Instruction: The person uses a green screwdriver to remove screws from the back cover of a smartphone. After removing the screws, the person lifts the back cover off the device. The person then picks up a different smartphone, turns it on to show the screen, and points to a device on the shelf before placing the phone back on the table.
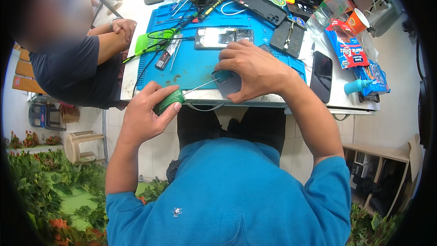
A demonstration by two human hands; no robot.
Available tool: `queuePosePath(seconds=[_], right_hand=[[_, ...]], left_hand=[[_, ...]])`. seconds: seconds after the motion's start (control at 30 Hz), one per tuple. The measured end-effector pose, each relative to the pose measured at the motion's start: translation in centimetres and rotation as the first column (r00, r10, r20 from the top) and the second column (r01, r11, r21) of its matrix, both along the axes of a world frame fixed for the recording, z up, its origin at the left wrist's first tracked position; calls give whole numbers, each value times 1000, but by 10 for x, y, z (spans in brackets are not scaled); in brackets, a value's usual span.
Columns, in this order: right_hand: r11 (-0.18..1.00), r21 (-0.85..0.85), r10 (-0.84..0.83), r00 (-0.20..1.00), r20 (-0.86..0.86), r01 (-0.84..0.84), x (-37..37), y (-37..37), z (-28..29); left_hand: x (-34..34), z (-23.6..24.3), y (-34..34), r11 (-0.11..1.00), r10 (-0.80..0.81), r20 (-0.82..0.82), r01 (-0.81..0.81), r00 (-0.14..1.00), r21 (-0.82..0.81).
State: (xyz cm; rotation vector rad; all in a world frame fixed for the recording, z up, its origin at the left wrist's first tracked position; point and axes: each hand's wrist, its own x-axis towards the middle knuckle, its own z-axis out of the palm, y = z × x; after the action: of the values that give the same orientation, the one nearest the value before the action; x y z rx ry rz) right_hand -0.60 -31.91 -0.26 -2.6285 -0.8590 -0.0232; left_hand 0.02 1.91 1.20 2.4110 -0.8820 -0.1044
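My left hand [148,111] is closed around the green handle of a screwdriver [169,100]. Its thin metal shaft slants up and right over the mat's front edge, the tip meeting a small dark teal piece [222,76]. My right hand [255,70] curves over a flat grey piece [231,86], thumb at its lower edge and fingers around the teal piece; what kind of thing this is I cannot make out. Just beyond those fingers lies an opened phone [223,38] with its insides showing, on the blue work mat [195,68].
Left of the bench sits another person [73,59], hands clasped. Cables and tools crowd the mat's back, beside a dark phone shell [260,7]. At right are a black phone [321,76], a clear bottle [330,9], a paper cup [358,20], snack packs [346,43] and a teal squeeze bottle [358,86].
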Motion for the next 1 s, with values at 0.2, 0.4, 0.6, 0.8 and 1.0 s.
queuePosePath(seconds=[0.2,0.4,0.6,0.8,1.0], right_hand=[[992,124,-55,970,236,27,-21,1,-21],[976,171,-180,949,258,138,-69,21,-41],[957,238,-242,905,351,163,-74,32,-60],[946,287,-252,900,356,152,-76,34,-64],[944,295,-256,886,385,145,-74,34,-69]], left_hand=[[-6,-7,2,1000,15,-17,-15,1000,0],[-22,-16,-9,998,61,-62,-63,996,-31],[-24,-18,-14,998,61,-57,-62,997,-17],[-22,-17,-14,998,64,-52,-63,997,8],[-22,-19,-12,998,66,-16,-66,998,16]])
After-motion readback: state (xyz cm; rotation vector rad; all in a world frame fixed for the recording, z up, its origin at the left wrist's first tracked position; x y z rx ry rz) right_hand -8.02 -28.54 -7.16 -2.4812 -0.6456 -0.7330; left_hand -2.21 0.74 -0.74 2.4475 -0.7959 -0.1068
